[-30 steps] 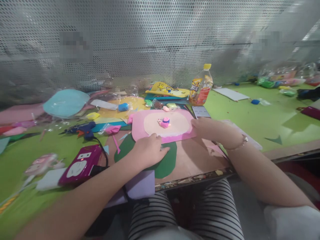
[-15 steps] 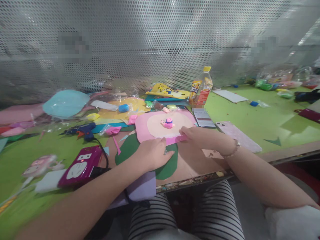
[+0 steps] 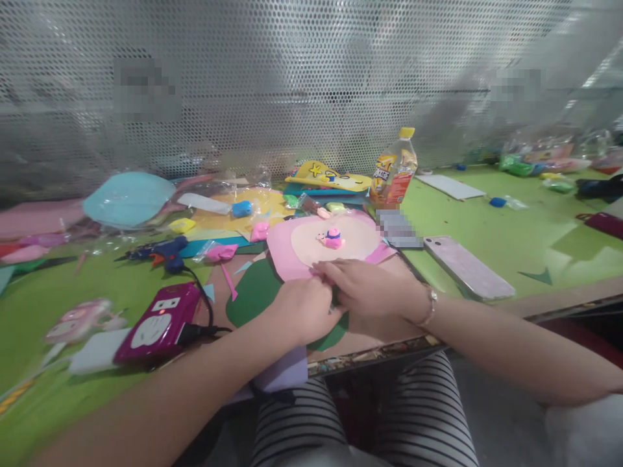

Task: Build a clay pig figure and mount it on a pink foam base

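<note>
My left hand point(image 3: 306, 308) is closed, its fingers curled at the near edge of a pink sheet point(image 3: 281, 243). Over that same edge my right hand point(image 3: 372, 288) reaches in from the right, fingertips together and touching the left fingers. Whatever sits between the fingertips is hidden. A cream oval point(image 3: 306, 240) lies on the pink sheet, with a small pink snail figure with a blue band point(image 3: 333, 237) on it. A brighter pink strip point(image 3: 382, 252) shows at the sheet's right edge. Beneath the hands is a dark green sheet point(image 3: 253, 295).
A glue gun point(image 3: 168, 253) and a corded magenta box point(image 3: 158, 324) lie left. Pink clay point(image 3: 259, 231) sits behind the hands. A drink bottle point(image 3: 395, 168) stands at the back. Two phones, one dark point(image 3: 399, 228) and one in a pale case point(image 3: 467, 266), lie right.
My right hand has moved left and nearer, from the sheet's right side to meet my left hand. The sheet has turned slightly, and my hands now cover much of its near edge.
</note>
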Demonstrator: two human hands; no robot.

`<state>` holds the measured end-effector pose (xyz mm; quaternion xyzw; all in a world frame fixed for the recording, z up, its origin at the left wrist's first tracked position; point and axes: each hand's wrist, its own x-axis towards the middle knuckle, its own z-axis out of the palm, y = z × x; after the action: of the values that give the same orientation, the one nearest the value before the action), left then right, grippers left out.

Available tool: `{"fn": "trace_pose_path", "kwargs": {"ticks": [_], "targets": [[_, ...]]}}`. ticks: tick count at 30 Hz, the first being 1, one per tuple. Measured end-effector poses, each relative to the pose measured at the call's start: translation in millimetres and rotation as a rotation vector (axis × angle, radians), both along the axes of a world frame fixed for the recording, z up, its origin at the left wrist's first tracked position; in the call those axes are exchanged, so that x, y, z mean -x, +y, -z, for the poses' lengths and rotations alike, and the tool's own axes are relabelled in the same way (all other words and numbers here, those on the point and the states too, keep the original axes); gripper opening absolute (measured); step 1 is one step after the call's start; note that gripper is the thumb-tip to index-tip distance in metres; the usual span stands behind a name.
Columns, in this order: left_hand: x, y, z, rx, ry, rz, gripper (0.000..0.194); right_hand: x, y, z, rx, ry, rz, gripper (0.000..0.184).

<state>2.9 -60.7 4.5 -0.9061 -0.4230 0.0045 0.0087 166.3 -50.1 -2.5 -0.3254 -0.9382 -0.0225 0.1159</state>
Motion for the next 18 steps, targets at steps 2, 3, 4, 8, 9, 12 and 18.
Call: {"fn": "trace_pose_path", "kwargs": {"ticks": [2,3,4,8,9,12,18], "targets": [[0,-1,1.4,0.003,-0.049,-0.056,0.036,5,-1,2.8,0.026,0.029,0.000,0.041],[0,-2,1.9,0.011,-0.063,-0.095,0.034,6,-2,3.1,0.041,0.028,0.012,0.041],[0,-2,2.1,0.017,-0.071,-0.138,0.034,5,-2,2.9,0.060,0.020,0.025,0.040],[2,-2,1.1,-0.007,-0.052,-0.200,0.049,4,-3,-1.5,0.094,-0.019,0.047,0.039],[2,-1,0.5,-0.016,-0.045,-0.185,0.052,4,-4,-3.3,0.083,-0.029,0.053,0.039],[4,1,-0.8,-0.017,-0.020,-0.143,0.056,5,-7,-11.2,0.034,-0.112,0.073,0.035],[3,3,-0.2,-0.021,0.023,-0.152,0.058,9,-16,-29.3,-0.031,-0.321,0.127,0.022]]}}
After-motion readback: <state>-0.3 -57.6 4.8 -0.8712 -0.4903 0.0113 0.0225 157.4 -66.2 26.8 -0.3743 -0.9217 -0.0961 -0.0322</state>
